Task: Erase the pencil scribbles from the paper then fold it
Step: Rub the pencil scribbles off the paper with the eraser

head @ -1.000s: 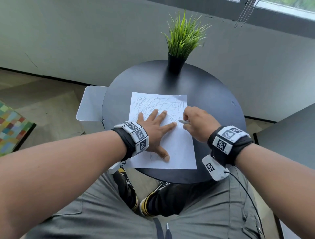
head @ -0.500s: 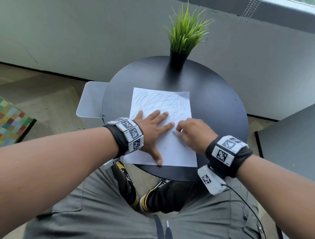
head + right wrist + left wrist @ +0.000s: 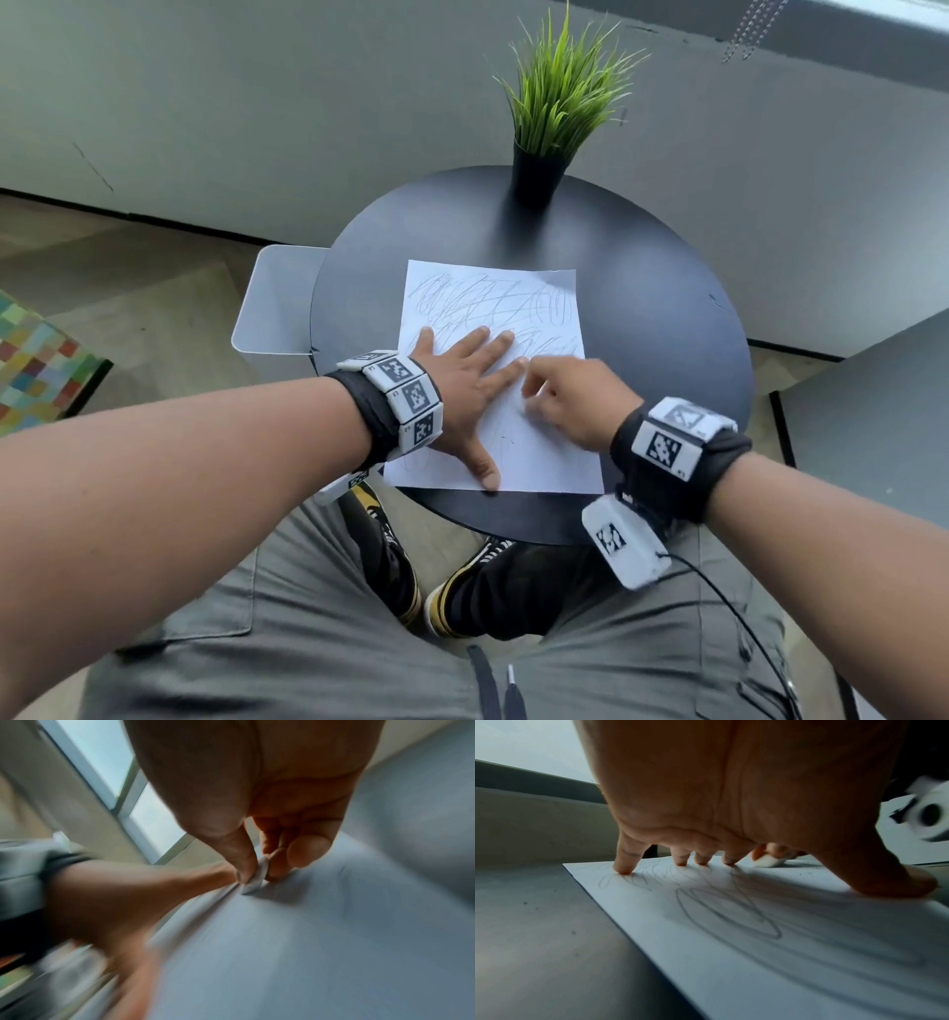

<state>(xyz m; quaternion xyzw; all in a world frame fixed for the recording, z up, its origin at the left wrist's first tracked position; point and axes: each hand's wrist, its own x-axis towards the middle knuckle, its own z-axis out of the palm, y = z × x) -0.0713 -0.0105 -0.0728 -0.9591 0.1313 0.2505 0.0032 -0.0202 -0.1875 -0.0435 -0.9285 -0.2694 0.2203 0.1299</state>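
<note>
A white sheet of paper covered in pencil scribbles lies on the round black table. My left hand lies flat on the sheet's lower left with fingers spread, pressing it down; the left wrist view shows its fingertips on the paper. My right hand pinches a small white eraser between thumb and fingers, its tip on the paper just right of my left index finger. The eraser also shows beyond my left fingers. The right wrist view is blurred.
A potted green grass plant stands at the table's far edge. A white tray-like shelf juts from the table's left side. A second dark surface sits to the right. My knees and shoes are under the near edge.
My right hand with the eraser has slid left and nearer across the sheet, closing up to my left index finger. The left hand has stayed flat on the paper.
</note>
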